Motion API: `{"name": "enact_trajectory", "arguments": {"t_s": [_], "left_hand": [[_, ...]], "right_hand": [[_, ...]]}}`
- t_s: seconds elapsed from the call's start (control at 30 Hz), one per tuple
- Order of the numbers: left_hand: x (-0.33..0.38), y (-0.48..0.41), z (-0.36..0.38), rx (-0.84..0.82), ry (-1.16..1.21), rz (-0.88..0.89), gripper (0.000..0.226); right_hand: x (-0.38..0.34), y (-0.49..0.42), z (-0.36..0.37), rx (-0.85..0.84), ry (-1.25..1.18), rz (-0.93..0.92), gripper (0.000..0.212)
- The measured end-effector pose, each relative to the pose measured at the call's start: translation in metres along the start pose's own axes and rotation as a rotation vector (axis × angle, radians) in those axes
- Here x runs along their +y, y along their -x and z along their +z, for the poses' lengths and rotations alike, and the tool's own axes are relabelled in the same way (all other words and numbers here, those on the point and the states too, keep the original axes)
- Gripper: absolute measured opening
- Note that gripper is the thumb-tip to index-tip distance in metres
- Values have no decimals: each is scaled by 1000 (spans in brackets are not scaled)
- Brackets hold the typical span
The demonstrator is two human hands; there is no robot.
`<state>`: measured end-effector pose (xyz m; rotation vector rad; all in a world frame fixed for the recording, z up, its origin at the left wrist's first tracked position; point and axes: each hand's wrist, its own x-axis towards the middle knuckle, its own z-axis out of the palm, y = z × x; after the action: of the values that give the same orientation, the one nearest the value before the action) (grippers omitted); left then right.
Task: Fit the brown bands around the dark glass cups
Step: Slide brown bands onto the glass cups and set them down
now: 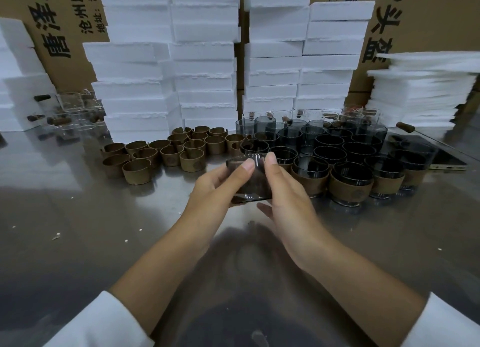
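Dark glass sits at the centre of the frame: one cup (250,184) is held above the desk (104,229) between both hands. The left hand (217,184) is curled round its left side and the right hand (287,199) round its right side, with the two thumbs laid side by side on the upper wall. The cup is tipped so that its long axis runs up and down the frame, mouth away from the person and base toward the wrists. It is blurred, so whether a band is already seated on it cannot be told.

Loose bands (168,151) are heaped left of centre, up and to the left of the left hand and well apart from it, so that hand is judged the nearer for fetching one. Banded cups (350,188) are lined up just right of the right hand, with bare cups (335,141) packed behind them toward the upper right. A finished cup would most likely be set down on that side.
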<state>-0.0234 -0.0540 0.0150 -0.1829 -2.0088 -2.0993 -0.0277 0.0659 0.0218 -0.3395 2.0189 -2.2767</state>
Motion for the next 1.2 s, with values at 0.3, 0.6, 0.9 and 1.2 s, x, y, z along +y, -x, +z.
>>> {"name": "enact_trajectory", "arguments": {"t_s": [0.3, 0.6, 0.9, 1.2], "left_hand": [[2, 0, -2, -116, 198, -35, 49], [6, 0, -5, -203, 316, -35, 39], [5, 1, -4, -154, 288, -52, 41], [-2, -4, -8, 37, 131, -18, 49]], "right_hand": [[0, 1, -1, -55, -94, -147, 40], [-1, -3, -6, -109, -156, -164, 42], [2, -4, -5, -113, 23, -119, 38], [3, -5, -5, -34, -94, -224, 51]]}}
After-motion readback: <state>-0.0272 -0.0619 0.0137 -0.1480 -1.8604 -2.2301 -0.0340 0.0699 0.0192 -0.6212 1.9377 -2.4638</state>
